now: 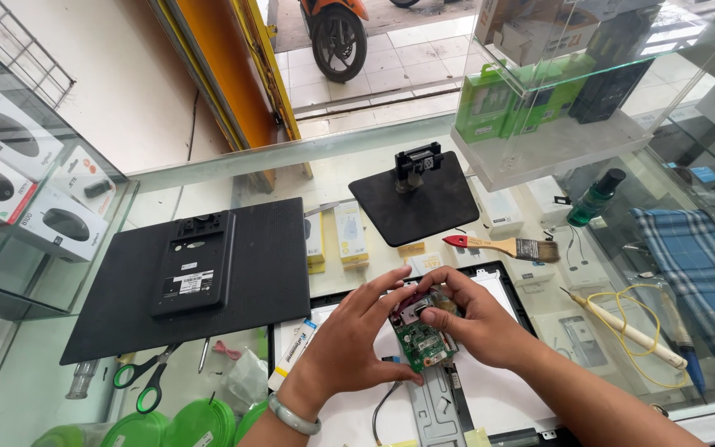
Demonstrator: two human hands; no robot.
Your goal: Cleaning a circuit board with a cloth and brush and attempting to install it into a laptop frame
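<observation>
Head view, looking down on a glass counter [208, 170]. Both hands are on a small green circuit board [424, 346], held just above the white panel [490, 397] lying at the near edge. The left hand [349, 339] comes in from below, a pale bangle [291, 416] on the wrist, thumb under the board's lower edge and fingers arched over the top. The right hand [473, 323] closes in from the other side, fingertips pinching the board's upper end. Both are clamped on the board, neither loose. There's something small and dark between the fingertips at the top of the board, possibly a connector; it's too hidden to call. A grey metal bracket [432, 414] runs down the panel just under the board.

Left of the hands lies a big black back cover [126, 306], flat. Beyond the hands sits a black stand base [424, 207] with its clamp upright. A paintbrush [502, 246] with a red-tipped handle lies near the stand. Further right, a soldering iron [631, 331] with a yellow cord [622, 302], a green bottle [593, 199] and a blue checked cloth [705, 273]. Near left: scissors [146, 377] with green handles and green lids [175, 426]. Boxed computer mice [10, 174] fill the case at far left. A scooter wheel [339, 41] shows up top.
</observation>
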